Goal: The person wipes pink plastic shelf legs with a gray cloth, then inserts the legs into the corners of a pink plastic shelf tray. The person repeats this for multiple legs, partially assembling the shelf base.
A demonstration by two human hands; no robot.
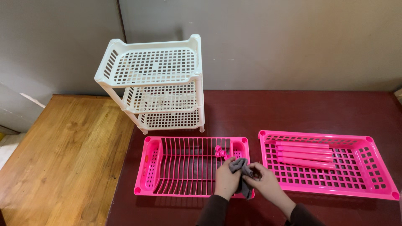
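Note:
Both my hands hold a small grey cloth (pixel 240 166) over the right end of a pink slatted tray (pixel 184 189). My left hand (pixel 226 181) grips the cloth from the left, and my right hand (pixel 264 181) pinches its other side. A few small pink caps (pixel 220 151) lie in that tray, just above my hands. To the right lies a second pink tray (pixel 377 167) with a grid floor, holding several pink tubes (pixel 305 155).
A white three-tier plastic rack (pixel 154 79) stands behind the slatted tray against the grey wall. The trays rest on a dark red table (pixel 301 113). A lighter wooden tabletop (pixel 63 159) adjoins it on the left.

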